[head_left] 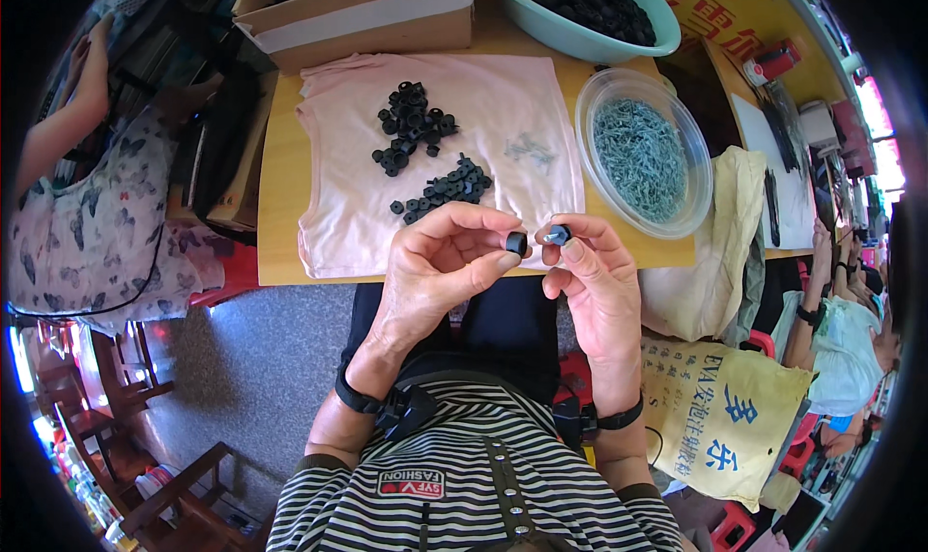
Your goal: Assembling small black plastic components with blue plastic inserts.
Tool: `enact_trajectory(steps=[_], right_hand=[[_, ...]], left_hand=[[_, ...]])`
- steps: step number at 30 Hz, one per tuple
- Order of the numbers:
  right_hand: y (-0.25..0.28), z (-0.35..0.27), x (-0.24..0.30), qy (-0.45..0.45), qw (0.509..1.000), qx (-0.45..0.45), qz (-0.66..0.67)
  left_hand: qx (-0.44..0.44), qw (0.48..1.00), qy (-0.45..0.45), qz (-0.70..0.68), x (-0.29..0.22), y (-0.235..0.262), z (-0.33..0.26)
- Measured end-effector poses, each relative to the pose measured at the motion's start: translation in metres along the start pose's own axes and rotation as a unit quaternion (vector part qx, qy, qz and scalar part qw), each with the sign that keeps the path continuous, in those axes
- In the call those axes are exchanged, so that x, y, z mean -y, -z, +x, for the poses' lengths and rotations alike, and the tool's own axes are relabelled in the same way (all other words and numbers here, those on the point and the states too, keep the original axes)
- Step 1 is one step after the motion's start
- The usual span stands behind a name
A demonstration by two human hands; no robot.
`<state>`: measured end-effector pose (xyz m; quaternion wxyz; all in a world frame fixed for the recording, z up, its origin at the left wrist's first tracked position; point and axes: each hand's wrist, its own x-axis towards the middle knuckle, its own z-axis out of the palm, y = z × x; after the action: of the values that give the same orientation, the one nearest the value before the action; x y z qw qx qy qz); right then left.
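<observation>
Between thumb and index finger, my left hand [440,262] pinches a short black cap [517,244], its round end turned toward the right. Close beside it, my right hand [594,267] grips a small dark knob with a metal screw [556,234] sticking out of it. The two pieces are apart, held above the table's front edge. Beyond my hands a pale pink cloth [348,214] covers the table. On it lie a pile of hollow black caps [414,122], a pile of black knob pieces [454,189] and a few loose screws [532,149].
A clear round tub [703,180] of screws stands at the table's right. Behind are a cardboard box [367,15] and a pale green basin [580,42] of black parts. A printed sack [725,407] lies at the right. Other people sit at left [106,204] and right [841,349].
</observation>
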<state>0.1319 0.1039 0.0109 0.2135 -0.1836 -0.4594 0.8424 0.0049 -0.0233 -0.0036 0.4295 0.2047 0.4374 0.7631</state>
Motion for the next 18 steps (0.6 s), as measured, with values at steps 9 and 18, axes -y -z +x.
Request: enact_trajectory(steps=[9,18], right_hand=[[-0.021,-0.006,0.009,0.181,0.935,-0.043,-0.302],[-0.023,-0.002,0.011,0.278,0.846,-0.013,-0.455]], left_hand=[[0.004,0.996,-0.065,-0.064,0.012,0.004,0.004],[-0.009,0.996,-0.085,-0.016,0.011,0.006,0.002]])
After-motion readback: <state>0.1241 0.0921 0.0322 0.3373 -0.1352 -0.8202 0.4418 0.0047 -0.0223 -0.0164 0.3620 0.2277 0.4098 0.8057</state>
